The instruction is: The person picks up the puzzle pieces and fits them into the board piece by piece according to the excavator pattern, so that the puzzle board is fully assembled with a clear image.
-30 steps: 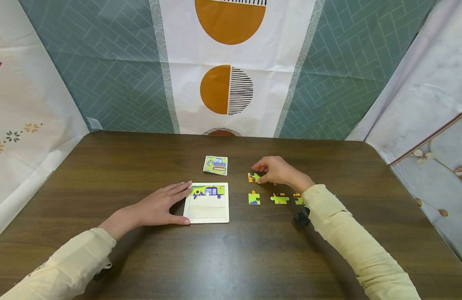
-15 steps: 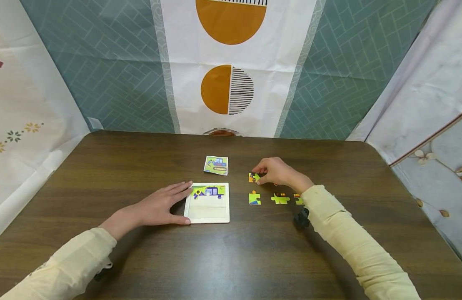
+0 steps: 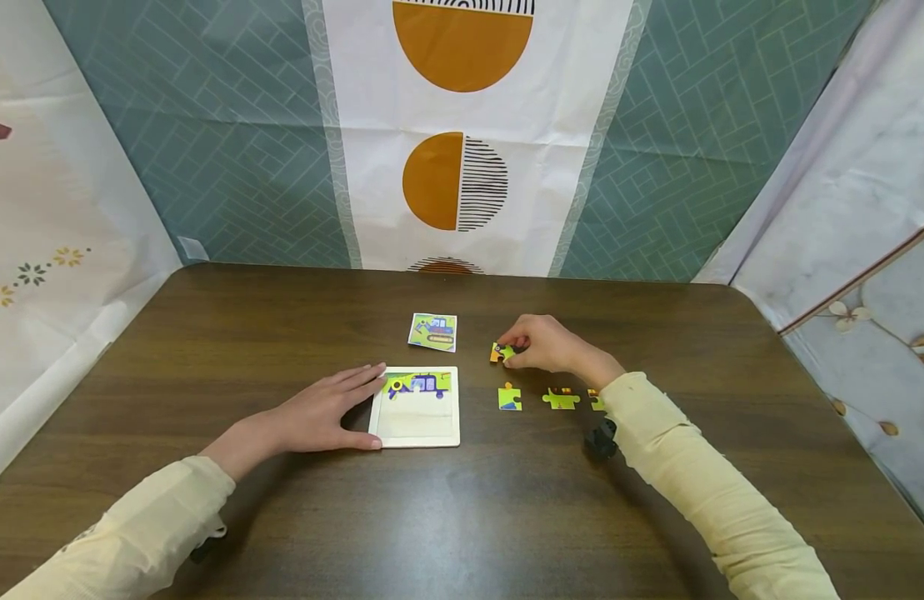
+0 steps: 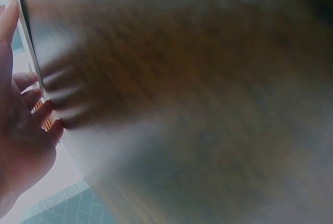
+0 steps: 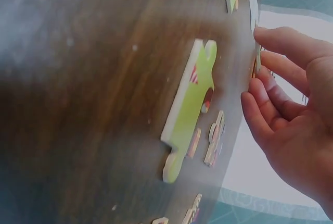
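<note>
My right hand (image 3: pixel 547 343) pinches an orange-and-green jigsaw puzzle piece (image 3: pixel 496 353) between thumb and fingers. In the right wrist view the held piece (image 5: pixel 258 60) shows as a thin edge at the fingertips. My left hand (image 3: pixel 319 412) lies with fingers extended against the left side of a white puzzle tray (image 3: pixel 417 442). Along the tray's top sits a joined strip (image 3: pixel 419 383) with part of a purple vehicle. Just right of the tray is a green-and-blue piece (image 3: pixel 510 399), then a green piece (image 3: pixel 561 400) and another piece (image 3: pixel 596 400) partly behind the right sleeve.
A small picture card (image 3: pixel 433 332) of a purple-blue digger lies behind the tray on the brown wooden table (image 3: pixel 462 533). More pieces (image 5: pixel 214 139) lie beyond the green one in the right wrist view. A patterned cloth (image 3: pixel 267 150) hangs behind the table.
The right hand has shifted slightly left, and the orange-and-green puzzle piece has moved with it and tilted. The left hand stays at the tray.
</note>
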The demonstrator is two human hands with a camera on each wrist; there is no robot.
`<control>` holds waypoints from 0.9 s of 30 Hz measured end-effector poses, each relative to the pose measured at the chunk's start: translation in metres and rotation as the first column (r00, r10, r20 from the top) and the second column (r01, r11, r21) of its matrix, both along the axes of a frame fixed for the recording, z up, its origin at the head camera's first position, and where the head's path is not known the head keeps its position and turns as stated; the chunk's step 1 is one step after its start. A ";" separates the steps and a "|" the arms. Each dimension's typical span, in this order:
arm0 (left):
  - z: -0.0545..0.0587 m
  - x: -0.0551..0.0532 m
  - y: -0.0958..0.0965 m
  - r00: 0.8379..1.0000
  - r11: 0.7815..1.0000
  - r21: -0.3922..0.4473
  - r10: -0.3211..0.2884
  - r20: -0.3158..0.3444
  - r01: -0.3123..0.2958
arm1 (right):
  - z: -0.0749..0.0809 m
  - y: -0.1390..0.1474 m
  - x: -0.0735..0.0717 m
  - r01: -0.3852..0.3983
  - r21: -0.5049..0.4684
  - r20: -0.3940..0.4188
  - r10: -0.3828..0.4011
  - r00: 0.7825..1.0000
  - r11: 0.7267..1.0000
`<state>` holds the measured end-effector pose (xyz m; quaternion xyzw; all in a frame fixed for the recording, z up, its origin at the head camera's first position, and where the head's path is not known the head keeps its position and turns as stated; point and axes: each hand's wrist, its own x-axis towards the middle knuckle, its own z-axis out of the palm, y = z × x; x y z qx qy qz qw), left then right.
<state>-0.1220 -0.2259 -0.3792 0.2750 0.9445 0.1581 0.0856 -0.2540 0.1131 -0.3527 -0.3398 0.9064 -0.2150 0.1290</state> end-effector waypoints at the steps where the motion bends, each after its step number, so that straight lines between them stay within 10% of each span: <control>1: 0.000 0.000 0.000 1.000 1.000 0.000 0.000 0.000 0.000 | 0.000 -0.001 0.001 -0.002 -0.004 0.001 0.002 1.000 1.000; 27: 0.002 0.001 -0.001 1.000 1.000 0.014 -0.012 -0.005 0.012 | -0.007 -0.026 0.015 -0.089 -0.039 0.052 0.091 0.995 0.995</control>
